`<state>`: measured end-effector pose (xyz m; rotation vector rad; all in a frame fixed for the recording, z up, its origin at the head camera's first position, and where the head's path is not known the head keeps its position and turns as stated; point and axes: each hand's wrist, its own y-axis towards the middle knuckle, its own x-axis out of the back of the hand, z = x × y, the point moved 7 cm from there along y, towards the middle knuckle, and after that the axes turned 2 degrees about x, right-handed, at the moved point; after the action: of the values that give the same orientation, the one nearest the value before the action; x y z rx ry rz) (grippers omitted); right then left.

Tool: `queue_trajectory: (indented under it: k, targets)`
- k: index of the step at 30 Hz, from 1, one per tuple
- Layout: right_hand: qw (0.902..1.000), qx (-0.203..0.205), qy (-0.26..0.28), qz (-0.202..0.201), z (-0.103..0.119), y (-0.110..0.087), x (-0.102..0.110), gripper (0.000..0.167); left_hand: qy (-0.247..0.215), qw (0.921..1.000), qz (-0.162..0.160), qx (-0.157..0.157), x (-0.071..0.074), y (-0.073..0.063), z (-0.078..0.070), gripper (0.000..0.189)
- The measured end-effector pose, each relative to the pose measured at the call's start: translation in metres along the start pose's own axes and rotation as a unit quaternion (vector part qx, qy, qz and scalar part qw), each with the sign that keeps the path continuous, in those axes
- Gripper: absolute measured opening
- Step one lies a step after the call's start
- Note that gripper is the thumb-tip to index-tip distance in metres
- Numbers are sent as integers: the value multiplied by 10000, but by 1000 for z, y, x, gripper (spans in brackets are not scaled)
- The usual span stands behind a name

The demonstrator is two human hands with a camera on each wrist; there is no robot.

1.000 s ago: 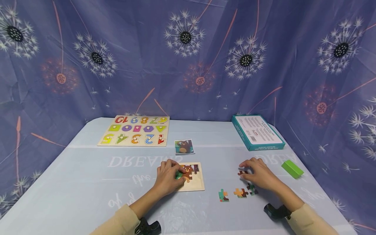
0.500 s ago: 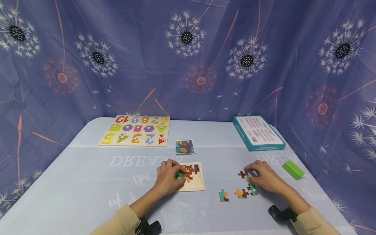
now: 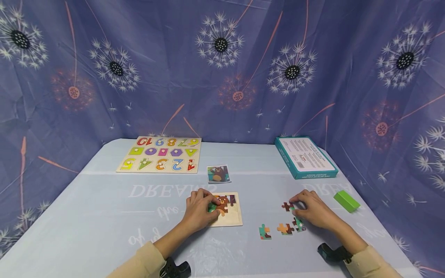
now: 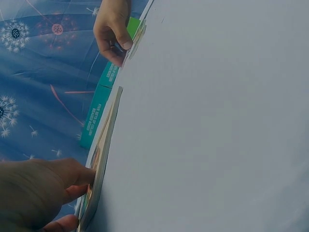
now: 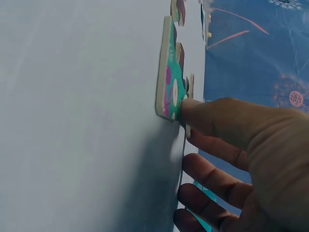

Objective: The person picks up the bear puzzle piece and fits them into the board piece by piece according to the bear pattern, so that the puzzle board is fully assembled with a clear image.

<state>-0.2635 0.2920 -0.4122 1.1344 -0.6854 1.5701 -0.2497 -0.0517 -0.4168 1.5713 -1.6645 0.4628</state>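
My left hand [image 3: 199, 208] rests over the left part of a wooden puzzle board [image 3: 234, 219], thumb and fingertips on the fitted bear puzzle [image 3: 222, 202]. In the left wrist view the board [image 4: 113, 113] lies flat under the fingers. On the right, my right hand [image 3: 314, 208] pinches the right end of a dark brown puzzle piece [image 3: 286, 206] between thumb and index finger, the piece lying on the table. Nearer me lie a teal flowered piece [image 3: 299, 225], an orange and brown piece [image 3: 285, 229] and a teal piece [image 3: 265, 232]. In the right wrist view the flowered piece [image 5: 169, 87] partly hides the pinched one.
Behind the puzzle board lies a bear picture card [image 3: 218, 174]. A number and shape board [image 3: 163, 154] lies at the back left, and a teal box [image 3: 307, 157] at the back right. A green block [image 3: 346, 200] sits right of my right hand.
My right hand has shifted slightly right, uncovering more of the brown piece and the flowered piece; over the last half second it is nearly still. My left hand stays on the board.
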Motion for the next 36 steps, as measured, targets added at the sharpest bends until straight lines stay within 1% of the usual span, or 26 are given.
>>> queue_trajectory:
  k: [7, 16, 23, 30, 36]
  targets:
    - [10000, 32, 64, -18, 5, 2, 2, 26, 19, 10000, -15, -2, 0, 0, 0, 12]
    - [9994, 235, 212, -99, 37, 11, 1, 25, 23, 10000, -19, 4, 0, 0, 0, 12]
    - [9991, 208, 378, 15, 63, 25, -10, 26, 30, 10000, -40, -27, 0, 0, 0, 11]
    - [9990, 212, 386, 74, 89, 36, -23, 27, 16, 10000, -6, -10, 0, 0, 0, 12]
    - [9985, 370, 394, 91, 106, 44, -33, 27, 19, 10000, 20, 11, 0, 0, 0, 12]
